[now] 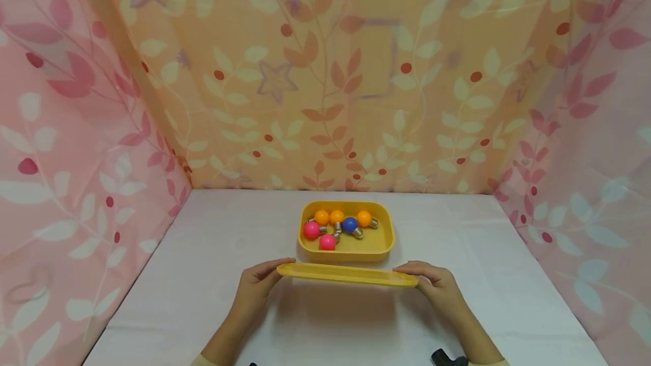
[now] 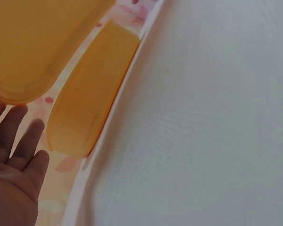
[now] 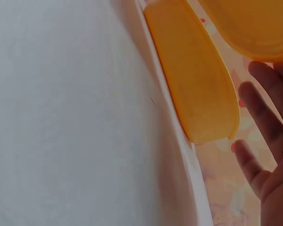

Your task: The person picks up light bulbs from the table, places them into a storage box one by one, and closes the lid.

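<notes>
A yellow lid [image 1: 348, 274] is held up above the white table, tilted so that mostly its edge shows in the head view. My left hand [image 1: 256, 284] pinches its left end, while the right hand [image 1: 436, 282] pinches the right end. Just beyond the lid stands a yellow plastic box [image 1: 346, 256], open at the top. Inside lie several small bulbs with metal screw bases: three orange, among them one orange bulb [image 1: 363, 218], two pink, among them one pink bulb [image 1: 311, 230], and a blue bulb [image 1: 350, 225]. In both wrist views the lower fingers [image 2: 24, 146] extend below the lid.
A white cloth covers the table [image 1: 229, 225]. Patterned curtains [image 1: 325, 100] enclose it at the back and on both sides. Near the right forearm, at the bottom edge, a black object [image 1: 448, 358] is partly visible.
</notes>
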{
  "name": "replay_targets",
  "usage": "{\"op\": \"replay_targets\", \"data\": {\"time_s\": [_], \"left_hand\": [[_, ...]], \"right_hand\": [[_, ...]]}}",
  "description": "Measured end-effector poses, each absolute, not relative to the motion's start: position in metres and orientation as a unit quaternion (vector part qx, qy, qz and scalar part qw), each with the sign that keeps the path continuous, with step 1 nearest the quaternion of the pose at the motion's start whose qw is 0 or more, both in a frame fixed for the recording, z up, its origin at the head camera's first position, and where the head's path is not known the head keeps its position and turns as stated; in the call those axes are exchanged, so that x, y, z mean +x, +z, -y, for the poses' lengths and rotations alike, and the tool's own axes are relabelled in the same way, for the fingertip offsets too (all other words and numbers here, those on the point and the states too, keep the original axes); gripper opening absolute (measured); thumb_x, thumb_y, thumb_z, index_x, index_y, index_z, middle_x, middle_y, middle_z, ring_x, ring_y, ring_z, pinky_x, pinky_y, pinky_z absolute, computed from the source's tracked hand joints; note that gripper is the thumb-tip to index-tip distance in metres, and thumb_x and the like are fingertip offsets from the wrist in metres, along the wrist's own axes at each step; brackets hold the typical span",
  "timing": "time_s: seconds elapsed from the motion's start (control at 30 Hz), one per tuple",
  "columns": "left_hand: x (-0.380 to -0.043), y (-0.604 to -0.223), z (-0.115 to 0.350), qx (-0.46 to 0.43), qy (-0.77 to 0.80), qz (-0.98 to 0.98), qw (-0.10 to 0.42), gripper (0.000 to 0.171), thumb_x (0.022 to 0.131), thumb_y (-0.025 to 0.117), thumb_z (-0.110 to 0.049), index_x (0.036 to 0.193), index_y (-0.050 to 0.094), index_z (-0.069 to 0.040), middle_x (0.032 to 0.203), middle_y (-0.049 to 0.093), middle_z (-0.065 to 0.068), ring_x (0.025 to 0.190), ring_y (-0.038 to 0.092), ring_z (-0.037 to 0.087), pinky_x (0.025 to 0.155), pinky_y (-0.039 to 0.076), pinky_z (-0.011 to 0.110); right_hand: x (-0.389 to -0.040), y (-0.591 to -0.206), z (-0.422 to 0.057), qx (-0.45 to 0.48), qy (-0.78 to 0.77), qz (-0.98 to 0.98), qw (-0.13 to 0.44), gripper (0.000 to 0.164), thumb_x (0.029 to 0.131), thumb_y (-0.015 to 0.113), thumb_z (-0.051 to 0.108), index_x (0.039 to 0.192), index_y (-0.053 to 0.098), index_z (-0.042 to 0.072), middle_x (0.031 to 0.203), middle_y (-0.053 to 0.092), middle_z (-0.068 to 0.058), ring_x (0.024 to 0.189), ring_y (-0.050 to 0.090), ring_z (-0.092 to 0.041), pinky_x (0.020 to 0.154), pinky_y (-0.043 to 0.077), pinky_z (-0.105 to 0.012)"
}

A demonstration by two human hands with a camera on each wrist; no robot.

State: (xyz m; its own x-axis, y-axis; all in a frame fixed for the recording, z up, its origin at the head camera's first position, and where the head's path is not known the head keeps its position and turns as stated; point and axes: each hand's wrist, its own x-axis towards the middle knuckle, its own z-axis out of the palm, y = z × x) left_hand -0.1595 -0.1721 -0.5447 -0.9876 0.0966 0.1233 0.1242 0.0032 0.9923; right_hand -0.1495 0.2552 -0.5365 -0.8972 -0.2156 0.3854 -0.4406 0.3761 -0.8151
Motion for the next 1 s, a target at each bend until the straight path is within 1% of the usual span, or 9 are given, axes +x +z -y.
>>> {"op": "replay_targets", "data": {"time_s": [0.13, 0.23, 0.27, 0.47, 0.7, 0.87, 1.0], "left_hand": [[-0.16, -0.544, 0.17, -0.064, -0.699, 0.71, 0.05, 0.025, 0.092, 0.078, -0.021, 0.11, 0.079, -0.004, 0.11, 0.078, 0.003, 0.108, 0.071, 0.015, 0.091, 0.06, 0.026], [-0.158, -0.544, 0.169, -0.06, -0.696, 0.712, 0.071, 0.023, 0.091, 0.078, -0.016, 0.108, 0.078, -0.001, 0.104, 0.079, 0.002, 0.1, 0.072, 0.015, 0.086, 0.061, 0.026], [-0.157, -0.544, 0.169, -0.06, -0.698, 0.71, 0.073, 0.022, 0.091, 0.078, -0.014, 0.108, 0.078, -0.001, 0.103, 0.078, 0.002, 0.099, 0.072, 0.015, 0.085, 0.061, 0.026], [-0.156, -0.543, 0.168, -0.07, -0.711, 0.694, 0.087, 0.021, 0.091, 0.077, -0.01, 0.11, 0.077, -0.002, 0.106, 0.078, 0.008, 0.1, 0.073, 0.019, 0.083, 0.061, 0.027], [-0.157, -0.543, 0.167, -0.09, -0.721, 0.679, 0.1, 0.024, 0.09, 0.077, -0.005, 0.113, 0.075, 0.003, 0.109, 0.077, 0.009, 0.099, 0.073, 0.017, 0.082, 0.062, 0.026], [-0.156, -0.543, 0.168, -0.104, -0.727, 0.672, 0.093, 0.029, 0.091, 0.075, -0.004, 0.118, 0.072, 0.005, 0.114, 0.075, 0.008, 0.104, 0.073, 0.018, 0.089, 0.062, 0.031], [-0.156, -0.543, 0.168, -0.117, -0.736, 0.661, 0.09, 0.035, 0.09, 0.075, -0.002, 0.124, 0.069, 0.006, 0.118, 0.073, 0.005, 0.109, 0.071, 0.016, 0.094, 0.06, 0.033]], "right_hand": [[-0.149, -0.537, -0.251, 0.2, 0.523, 0.811, 0.171, 0.021, 0.088, 0.074, -0.005, 0.097, 0.081, 0.013, 0.107, 0.078, 0.001, 0.111, 0.067, -0.005, 0.098, 0.047, -0.008], [-0.149, -0.54, -0.25, 0.206, 0.537, 0.794, 0.197, 0.026, 0.083, 0.077, -0.011, 0.09, 0.078, 0.014, 0.104, 0.078, 0.003, 0.108, 0.067, 0.0, 0.098, 0.048, -0.009], [-0.15, -0.54, -0.249, 0.211, 0.543, 0.788, 0.198, 0.027, 0.083, 0.076, -0.011, 0.092, 0.078, 0.014, 0.103, 0.078, 0.004, 0.108, 0.067, 0.0, 0.098, 0.049, -0.01], [-0.155, -0.543, -0.247, 0.251, 0.563, 0.759, 0.211, 0.032, 0.083, 0.074, -0.016, 0.104, 0.077, 0.008, 0.103, 0.077, -0.007, 0.108, 0.069, -0.01, 0.096, 0.054, -0.017], [-0.154, -0.536, -0.242, 0.265, 0.582, 0.734, 0.229, 0.034, 0.079, 0.072, -0.024, 0.104, 0.077, -0.002, 0.1, 0.076, -0.014, 0.104, 0.068, -0.012, 0.094, 0.055, -0.019], [-0.152, -0.535, -0.241, 0.268, 0.604, 0.716, 0.226, 0.037, 0.079, 0.069, -0.027, 0.11, 0.074, -0.009, 0.103, 0.076, -0.015, 0.101, 0.069, -0.011, 0.092, 0.056, -0.019], [-0.154, -0.538, -0.242, 0.279, 0.607, 0.707, 0.232, 0.045, 0.077, 0.067, -0.029, 0.12, 0.068, -0.013, 0.1, 0.075, -0.014, 0.096, 0.068, -0.011, 0.089, 0.056, -0.016]]}}
